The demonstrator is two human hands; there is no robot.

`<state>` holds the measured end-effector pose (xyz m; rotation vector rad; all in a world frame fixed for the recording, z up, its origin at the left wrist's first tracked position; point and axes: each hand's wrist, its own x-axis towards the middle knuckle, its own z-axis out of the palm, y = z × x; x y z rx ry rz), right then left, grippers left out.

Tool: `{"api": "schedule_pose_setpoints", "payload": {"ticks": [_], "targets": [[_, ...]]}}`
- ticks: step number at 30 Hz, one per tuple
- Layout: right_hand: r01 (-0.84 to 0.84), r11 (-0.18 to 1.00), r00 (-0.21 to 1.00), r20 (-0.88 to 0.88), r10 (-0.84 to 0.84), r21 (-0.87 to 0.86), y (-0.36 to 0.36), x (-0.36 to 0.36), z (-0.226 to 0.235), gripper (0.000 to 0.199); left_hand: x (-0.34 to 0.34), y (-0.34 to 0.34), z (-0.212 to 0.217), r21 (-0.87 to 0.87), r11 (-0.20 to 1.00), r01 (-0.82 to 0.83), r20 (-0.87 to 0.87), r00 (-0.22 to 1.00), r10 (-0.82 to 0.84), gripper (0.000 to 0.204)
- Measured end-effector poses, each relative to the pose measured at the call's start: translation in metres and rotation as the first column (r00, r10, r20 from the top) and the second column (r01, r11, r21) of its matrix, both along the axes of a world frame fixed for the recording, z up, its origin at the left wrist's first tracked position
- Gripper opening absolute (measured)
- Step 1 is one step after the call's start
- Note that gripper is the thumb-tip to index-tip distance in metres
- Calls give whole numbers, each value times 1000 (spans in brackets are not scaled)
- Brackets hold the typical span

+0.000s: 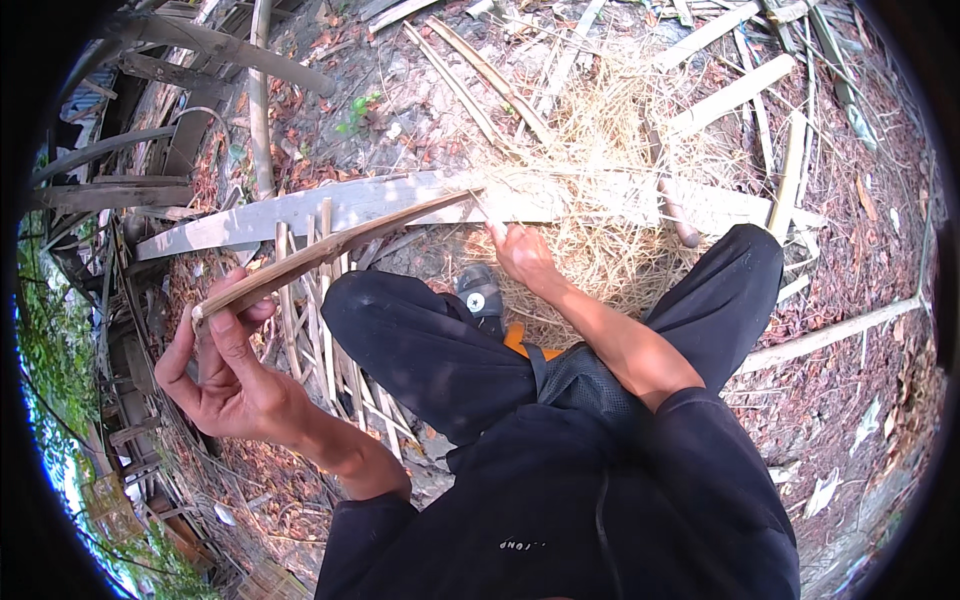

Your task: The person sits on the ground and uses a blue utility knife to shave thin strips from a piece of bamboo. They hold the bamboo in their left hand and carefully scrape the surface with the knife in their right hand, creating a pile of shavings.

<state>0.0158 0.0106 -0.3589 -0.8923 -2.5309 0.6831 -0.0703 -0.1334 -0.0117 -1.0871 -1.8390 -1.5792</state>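
My left hand [235, 375] pinches the near end of a long, brown split bamboo strip [340, 243] between thumb and fingers. The strip slants up to the right, its far end over a long grey plank [390, 200]. Close to that far end is my right hand [524, 256], its fingers curled and the index finger pointing toward the strip's tip. Glare hides what the right fingers hold, if anything. Pale shavings [600, 250] lie heaped beside the right hand. Between my bent knees, a dark shoe [480, 292] shows near an orange object [518, 338] I cannot identify.
Several thin strips [315, 300] lean by my left knee. A dark rounded rod [680, 215] crosses the plank near my right knee. Pale poles [735, 95] lie at the far right. Weathered timber [200, 45] is piled at the left, and dry leaves [290, 500] cover the ground.
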Motion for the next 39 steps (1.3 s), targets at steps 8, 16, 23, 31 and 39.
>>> {"api": "schedule_pose_setpoints", "payload": {"ticks": [8, 16, 23, 31, 39], "targets": [[-288, 752, 904, -428, 9, -593, -27, 6, 240, 46, -1, 12, -9, 5, 1000, -21, -57, 998, 22, 17], [-187, 915, 929, -366, 47, -358, -33, -2, 180, 39, 6, 14, -5, 12, 997, -82, -43, 996, 83, 17], [187, 827, 955, 294, -27, -531, 11, 89, 39, 58, 9, 6, 14, -1, 998, -68, -19, 998, 68, 18], [-341, 666, 895, -445, 16, -663, -23, 39, 287, 31, 11, 27, 7, 29, 998, -51, -41, 998, 53, 20], [-65, 857, 996, -84, 25, -511, -17, 28, 178, 40, 16, 36, 10, 43, 997, -68, -70, 995, 71, 19]]}}
